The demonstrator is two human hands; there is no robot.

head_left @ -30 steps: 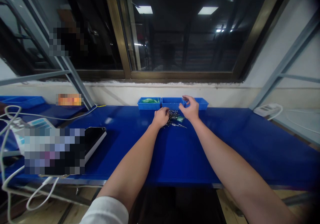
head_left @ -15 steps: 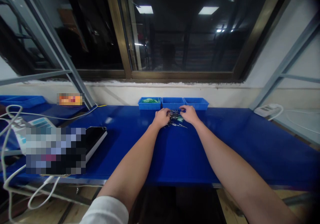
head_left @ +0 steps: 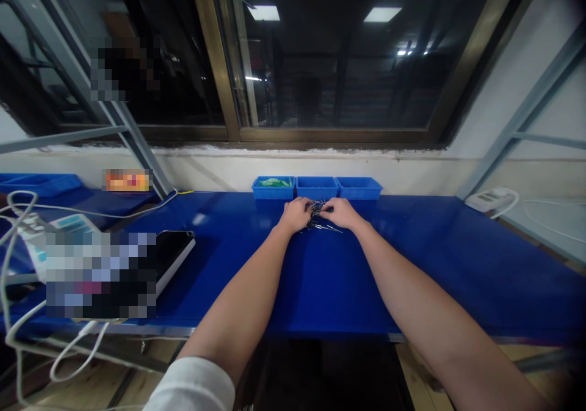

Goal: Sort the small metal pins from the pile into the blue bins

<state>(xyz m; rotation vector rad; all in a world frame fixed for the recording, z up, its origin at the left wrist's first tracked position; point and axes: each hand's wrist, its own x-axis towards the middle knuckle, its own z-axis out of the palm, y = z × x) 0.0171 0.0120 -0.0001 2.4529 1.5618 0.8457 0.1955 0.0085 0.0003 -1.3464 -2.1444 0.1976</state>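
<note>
Several thin metal pieces (head_left: pixel 327 228) are lying loose at five o'clock of the metal pile (head_left: pixel 315 206) — a sweeping movement could be scattering them. The left hand (head_left: pixel 297 214) is resting curled at nine o'clock, the right hand (head_left: pixel 339 212) at three, also half-closed; what they are gripping, I cannot tell. Such crowding could be causing a prick. At twelve, three blue bins (head_left: pixel 317 193) are standing — a careless push could be knocking them.

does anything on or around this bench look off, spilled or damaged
The wall edge under the window looks ragged, perhaps chipped. On the blue table, a few thin metal pieces lie along the near side of the heap between left hand and right hand, slightly untidy; I can't tell if they spilled.
</note>
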